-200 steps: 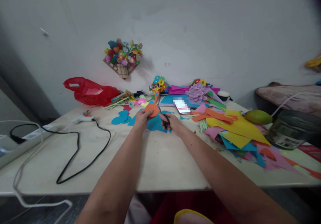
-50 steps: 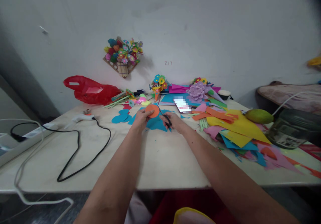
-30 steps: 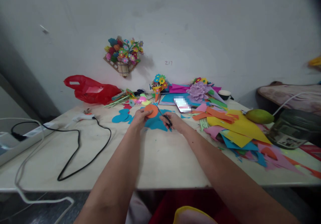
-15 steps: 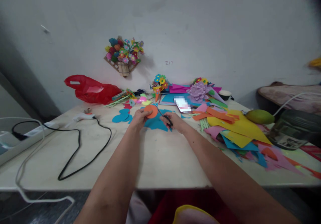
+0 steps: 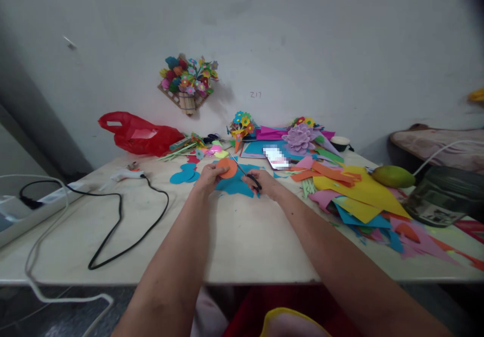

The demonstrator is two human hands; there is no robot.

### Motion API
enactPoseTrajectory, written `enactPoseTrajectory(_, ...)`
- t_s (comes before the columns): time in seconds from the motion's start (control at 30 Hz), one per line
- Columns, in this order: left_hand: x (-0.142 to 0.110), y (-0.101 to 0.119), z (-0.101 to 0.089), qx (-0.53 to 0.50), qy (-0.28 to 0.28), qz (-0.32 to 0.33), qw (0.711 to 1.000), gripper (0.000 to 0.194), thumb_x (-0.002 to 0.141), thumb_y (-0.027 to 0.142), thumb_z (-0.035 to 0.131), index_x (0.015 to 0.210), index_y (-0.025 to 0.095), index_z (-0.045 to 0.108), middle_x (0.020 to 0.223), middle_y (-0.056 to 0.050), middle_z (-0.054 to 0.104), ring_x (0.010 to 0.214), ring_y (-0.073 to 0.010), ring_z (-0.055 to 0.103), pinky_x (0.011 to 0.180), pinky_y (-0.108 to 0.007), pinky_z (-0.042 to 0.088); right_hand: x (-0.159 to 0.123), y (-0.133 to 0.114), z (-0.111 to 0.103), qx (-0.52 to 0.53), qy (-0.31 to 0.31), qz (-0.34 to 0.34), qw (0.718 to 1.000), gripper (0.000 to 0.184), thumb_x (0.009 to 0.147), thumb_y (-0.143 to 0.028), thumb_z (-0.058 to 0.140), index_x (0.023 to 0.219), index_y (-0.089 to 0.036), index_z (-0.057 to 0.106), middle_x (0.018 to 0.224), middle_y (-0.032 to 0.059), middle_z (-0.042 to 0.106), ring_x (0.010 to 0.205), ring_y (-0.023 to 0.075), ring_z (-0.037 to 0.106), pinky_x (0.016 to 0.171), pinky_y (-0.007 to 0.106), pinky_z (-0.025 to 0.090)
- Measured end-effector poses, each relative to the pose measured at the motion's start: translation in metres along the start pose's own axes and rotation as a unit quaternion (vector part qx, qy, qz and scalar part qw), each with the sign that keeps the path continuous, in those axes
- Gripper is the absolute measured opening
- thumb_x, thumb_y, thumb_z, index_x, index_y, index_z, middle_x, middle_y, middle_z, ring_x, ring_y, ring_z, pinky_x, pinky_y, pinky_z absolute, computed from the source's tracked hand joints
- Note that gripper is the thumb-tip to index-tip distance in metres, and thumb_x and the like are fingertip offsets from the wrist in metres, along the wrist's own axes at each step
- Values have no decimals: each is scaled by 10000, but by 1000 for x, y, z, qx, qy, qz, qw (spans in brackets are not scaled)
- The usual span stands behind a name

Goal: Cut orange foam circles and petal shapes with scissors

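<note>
Between the thumb and fingers of my left hand [image 5: 210, 177] is an orange foam-like disc [image 5: 227, 167], held up over the table. My right hand [image 5: 263, 184] grips black-handled scissors [image 5: 256, 182], their blades pointing up and left beside the disc's right edge. Whether the blades touch the disc I cannot tell. Under both hands lies a blue sheet [image 5: 237, 186] with a jagged outline. Several blue discs [image 5: 185, 174] overlap on the table to the left of my left hand.
Coloured sheets and scraps [image 5: 359, 196] pile up on the right, near a mango [image 5: 393, 176] and a dark jar [image 5: 440, 196]. A phone [image 5: 276, 157] lies behind my right hand. To the left are a glue gun [image 5: 130, 176] with black cord and a red plastic bag [image 5: 141, 134].
The scissors' blades have swung further left, and the orange disc has shifted slightly left with my left hand. Both hands keep their hold throughout.
</note>
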State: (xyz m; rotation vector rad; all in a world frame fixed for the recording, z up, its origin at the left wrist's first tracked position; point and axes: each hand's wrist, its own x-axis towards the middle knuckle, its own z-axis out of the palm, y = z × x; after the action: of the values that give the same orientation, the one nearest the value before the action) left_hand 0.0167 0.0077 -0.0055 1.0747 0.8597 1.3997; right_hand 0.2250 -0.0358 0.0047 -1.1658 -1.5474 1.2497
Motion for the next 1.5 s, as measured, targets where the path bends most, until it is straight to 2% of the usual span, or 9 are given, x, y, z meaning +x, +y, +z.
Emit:
enactPoseTrajectory(0.13, 1, 0, -1, -3, -3, 1, 1000, 334, 446, 205, 1023, 684, 168, 792, 746, -75, 799, 678, -215, 741, 674, -317, 619, -2, -3, 1, 0, -5, 3, 1000, 431, 775, -462, 937, 713, -217, 587, 480, -74, 527, 399, 84, 453, 387, 190, 302)
enactPoseTrajectory(0.37, -1, 3, -2, 0, -7, -17, 1000, 347, 448, 172, 1033, 713, 138, 812, 753, -68, 804, 689, -189, 739, 716, -293, 612, -2, -4, 0, -11, -13, 1, 1000, 479, 729, -545, 933, 714, -220, 582, 475, -86, 508, 399, 79, 435, 389, 195, 285)
enactPoseTrajectory(0.67, -8, 13, -2, 21, -6, -32, 999, 255, 498, 139, 998, 654, 152, 796, 696, -63, 775, 722, -202, 716, 740, -310, 595, -1, -2, -4, -3, -33, 12, 999, 414, 720, -478, 931, 704, -220, 607, 481, -75, 513, 423, 93, 438, 417, 224, 334)
enactPoseTrajectory(0.8, -10, 15, -2, 32, -4, -42, 999, 222, 543, 135, 978, 658, 154, 790, 718, -67, 781, 797, -230, 712, 753, -320, 574, 3, 2, -4, -1, -32, 19, 999, 392, 753, -481, 901, 708, -217, 615, 491, -68, 521, 432, 94, 441, 424, 223, 331)
enactPoseTrajectory(1.0, -8, 13, -6, 29, -11, -47, 998, 210, 534, 138, 958, 652, 143, 785, 690, -56, 754, 671, -158, 656, 705, -282, 557, 6, 6, -6, 26, -52, 24, 998, 401, 845, -508, 849, 686, -220, 621, 486, -58, 466, 412, 107, 426, 403, 247, 339)
enactPoseTrajectory(1.17, -7, 11, -8, 44, -36, -47, 997, 283, 501, 183, 1015, 679, 149, 798, 708, -58, 768, 679, -176, 679, 697, -292, 571, 3, 3, -6, 15, -38, 38, 998, 454, 870, -529, 821, 648, -218, 576, 488, -36, 522, 404, 97, 438, 396, 228, 331)
enactPoseTrajectory(1.33, -8, 9, -5, 42, -55, -51, 996, 326, 431, 193, 1039, 651, 132, 807, 679, -63, 760, 660, -168, 663, 709, -297, 575, -2, -2, -8, -5, -41, 48, 998, 419, 813, -485, 879, 695, -218, 578, 528, -40, 579, 419, 99, 486, 405, 223, 344)
enactPoseTrajectory(1.5, -7, 8, -6, 55, -49, -51, 996, 309, 460, 199, 1039, 657, 143, 808, 694, -70, 766, 678, -187, 682, 700, -308, 579, -1, 0, -8, -5, -41, 23, 999, 429, 757, -446, 943, 708, -222, 580, 506, -63, 553, 415, 92, 453, 409, 220, 328)
